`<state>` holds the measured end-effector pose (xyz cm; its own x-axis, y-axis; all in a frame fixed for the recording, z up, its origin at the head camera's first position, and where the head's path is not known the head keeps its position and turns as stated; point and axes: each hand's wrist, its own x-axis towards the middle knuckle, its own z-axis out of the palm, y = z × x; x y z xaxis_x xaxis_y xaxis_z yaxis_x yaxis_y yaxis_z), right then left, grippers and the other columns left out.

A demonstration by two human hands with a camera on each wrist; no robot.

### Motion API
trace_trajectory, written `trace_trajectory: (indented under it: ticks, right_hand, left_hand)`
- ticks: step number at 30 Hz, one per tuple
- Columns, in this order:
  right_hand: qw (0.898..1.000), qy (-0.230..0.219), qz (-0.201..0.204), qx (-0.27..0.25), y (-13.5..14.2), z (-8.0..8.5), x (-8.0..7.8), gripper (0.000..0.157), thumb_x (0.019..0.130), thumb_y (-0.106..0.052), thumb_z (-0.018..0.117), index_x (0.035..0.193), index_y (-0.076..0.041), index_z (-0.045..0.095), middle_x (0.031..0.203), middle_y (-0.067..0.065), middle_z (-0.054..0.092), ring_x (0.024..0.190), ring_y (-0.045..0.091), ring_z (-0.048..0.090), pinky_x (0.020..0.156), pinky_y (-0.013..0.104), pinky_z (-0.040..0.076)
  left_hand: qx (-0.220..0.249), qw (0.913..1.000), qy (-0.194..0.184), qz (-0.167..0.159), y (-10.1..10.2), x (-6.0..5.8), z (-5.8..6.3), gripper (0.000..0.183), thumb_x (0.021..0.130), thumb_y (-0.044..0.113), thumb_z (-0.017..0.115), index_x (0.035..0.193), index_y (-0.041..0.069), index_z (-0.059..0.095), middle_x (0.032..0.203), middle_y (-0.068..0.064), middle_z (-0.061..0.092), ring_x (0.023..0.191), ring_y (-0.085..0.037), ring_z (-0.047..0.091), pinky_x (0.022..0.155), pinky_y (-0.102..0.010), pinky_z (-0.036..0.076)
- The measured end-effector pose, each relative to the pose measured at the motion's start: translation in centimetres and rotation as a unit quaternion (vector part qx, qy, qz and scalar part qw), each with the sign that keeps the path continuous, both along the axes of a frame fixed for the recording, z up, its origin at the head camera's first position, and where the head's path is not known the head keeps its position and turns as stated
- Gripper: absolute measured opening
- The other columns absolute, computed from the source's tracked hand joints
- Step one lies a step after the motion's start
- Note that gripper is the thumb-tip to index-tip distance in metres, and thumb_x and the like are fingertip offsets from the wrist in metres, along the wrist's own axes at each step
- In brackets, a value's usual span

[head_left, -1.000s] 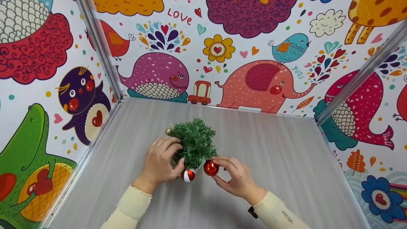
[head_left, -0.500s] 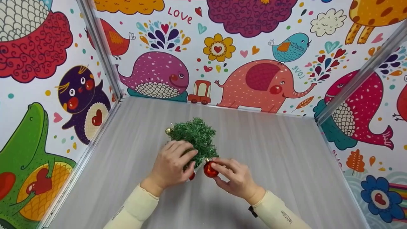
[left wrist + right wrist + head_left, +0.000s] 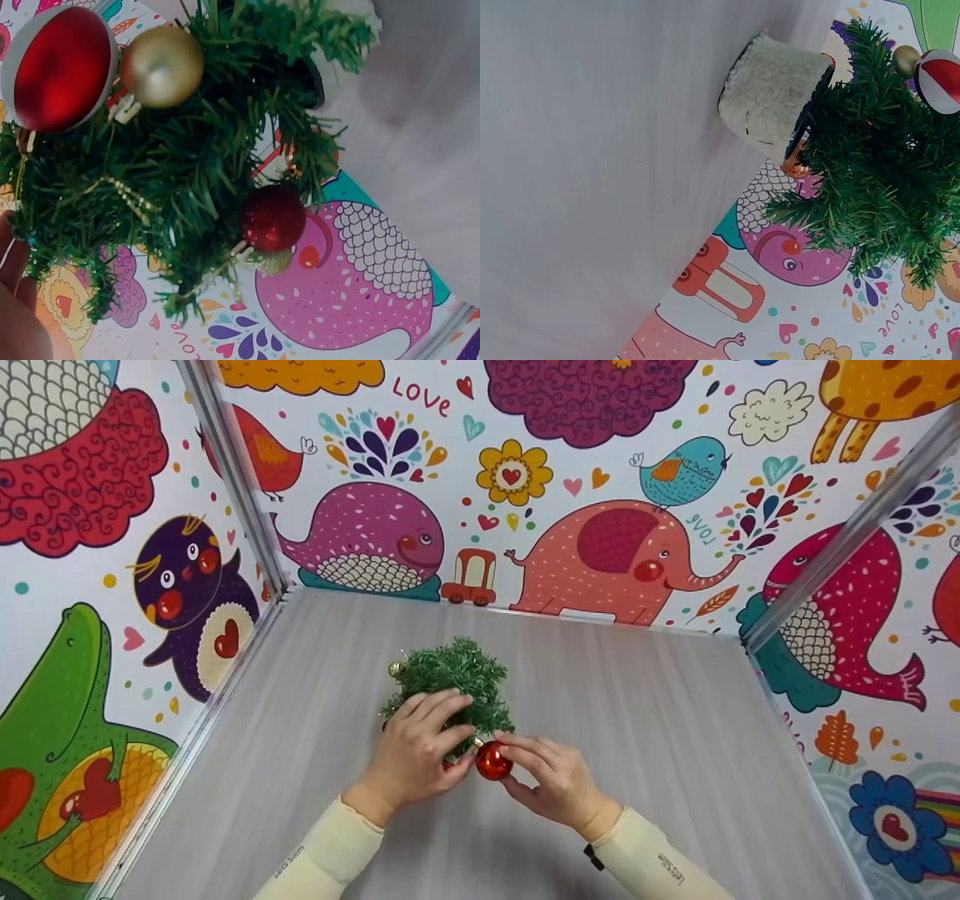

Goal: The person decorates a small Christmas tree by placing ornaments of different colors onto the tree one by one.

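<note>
A small green Christmas tree (image 3: 457,667) stands on the table, its pot wrapped in white fleecy cloth (image 3: 769,101). My left hand (image 3: 412,750) lies over the tree's near side, fingers spread on the branches, thumb tip close to the cap of a shiny red bauble (image 3: 493,760). That bauble is pinched between the thumb and fingers of my right hand (image 3: 559,780), at the tree's lower right. On the tree hang a red-and-white bauble (image 3: 64,71), a gold bauble (image 3: 163,67) and a dark red one (image 3: 274,217). From the head, my left hand mostly hides the red-and-white bauble.
The grey wood-grain table (image 3: 637,705) extends around the tree. Walls printed with cartoon animals (image 3: 600,562) enclose the back and sides, with metal corner posts (image 3: 232,472). Another gold bauble (image 3: 397,669) sits at the tree's far left.
My left hand has slid right across the tree's near side, covering the red-and-white bauble and coming close to my right hand. The held red bauble has shifted slightly left and its cap now points up-left.
</note>
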<state>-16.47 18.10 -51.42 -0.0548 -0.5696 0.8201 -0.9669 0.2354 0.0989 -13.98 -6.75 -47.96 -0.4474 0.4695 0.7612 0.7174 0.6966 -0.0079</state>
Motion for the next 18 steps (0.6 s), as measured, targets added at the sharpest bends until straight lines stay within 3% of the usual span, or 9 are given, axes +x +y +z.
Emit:
trace_trajectory:
  ticks: [11, 18]
  right_hand:
    - [1.0, -0.014, -0.008, -0.019, 0.2, -0.8, 0.0, 0.048, 0.083, -0.016, 0.077, 0.121, 0.006, 0.059, 0.122, 0.018, 0.066, 0.094, 0.025, 0.069, 0.074, 0.033, 0.059]
    - [0.998, -0.045, -0.046, -0.012, 0.3, -1.9, 0.0, 0.049, 0.082, -0.021, 0.077, 0.121, 0.003, 0.06, 0.122, 0.012, 0.065, 0.094, 0.022, 0.067, 0.07, 0.029, 0.058]
  left_hand:
    - [0.032, 0.9994, 0.0, 0.009, 0.5, -0.1, -0.1, 0.003, 0.074, 0.016, 0.078, 0.077, 0.017, 0.076, 0.12, -0.004, 0.067, 0.118, -0.023, 0.058, 0.098, -0.043, 0.043]
    - [0.074, 0.9971, 0.014, -0.004, 0.7, -0.1, 0.0, 0.003, 0.075, 0.016, 0.073, 0.073, 0.015, 0.071, 0.113, -0.005, 0.069, 0.113, -0.024, 0.061, 0.096, -0.043, 0.043]
